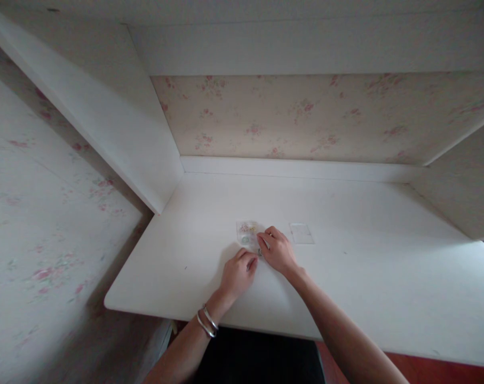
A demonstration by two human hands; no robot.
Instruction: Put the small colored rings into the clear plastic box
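My left hand [237,274] and my right hand [277,250] rest close together on a white desk [346,277], near its middle. Their fingertips meet over a tiny object at about the gap between them; it is too small to make out. Just beyond the fingers lies a small clear packet [247,233] with pale coloured bits inside. My right hand's fingers touch its near edge. A second small clear flat piece [301,233] lies on the desk to the right of my right hand. Two thin bangles [206,321] circle my left wrist.
The desk sits in an alcove: floral wallpaper [306,117] at the back, a white side panel [117,122] on the left, another panel on the right, a shelf overhead. A floral wall surface runs along the far left. Dark floor shows below the desk's front edge.
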